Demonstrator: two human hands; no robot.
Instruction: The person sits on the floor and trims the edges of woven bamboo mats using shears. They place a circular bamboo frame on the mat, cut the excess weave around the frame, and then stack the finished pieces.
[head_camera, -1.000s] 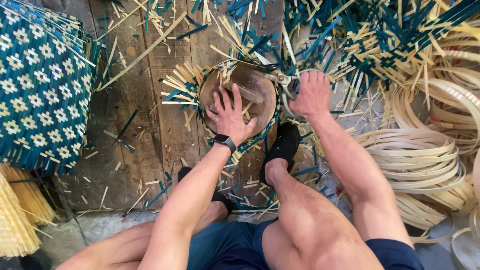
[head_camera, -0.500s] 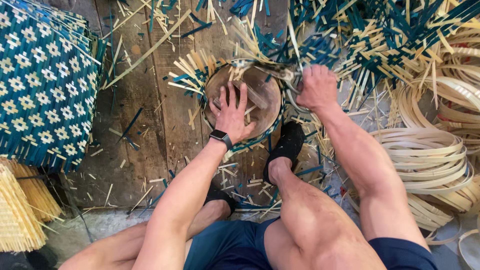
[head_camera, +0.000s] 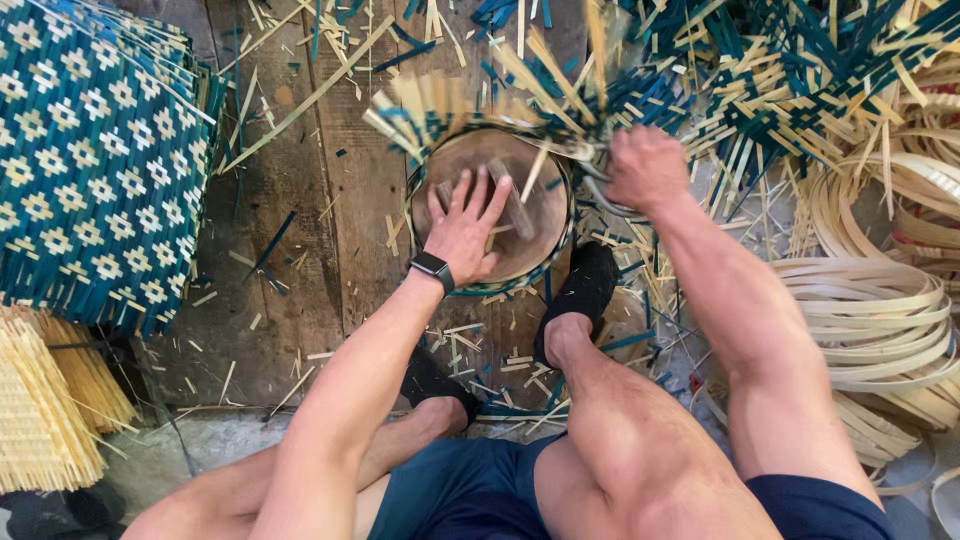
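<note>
My left hand (head_camera: 465, 225), with a black watch on the wrist, presses flat with spread fingers on a round wooden form (head_camera: 535, 225). Teal and pale bamboo strips (head_camera: 450, 105) stand out from the form's rim, and those at the far edge are blurred. My right hand (head_camera: 648, 165) is closed on the grey metal handle of a cutting tool (head_camera: 600, 190) at the form's right rim. The tool's blades are hidden among the strips. My black-shoed foot (head_camera: 585, 285) rests just below the form.
A stack of teal-and-cream woven mats (head_camera: 100, 150) fills the left side, with pale bamboo mats (head_camera: 45, 410) below it. Coiled bamboo hoops (head_camera: 880, 330) lie on the right. Loose woven pieces (head_camera: 800, 80) pile up at the top right. Offcuts litter the plank floor (head_camera: 300, 230).
The strips around the form's rim have swung and now blur at the far edge. My right hand has shifted slightly with the tool. My left hand stays pressed on the form.
</note>
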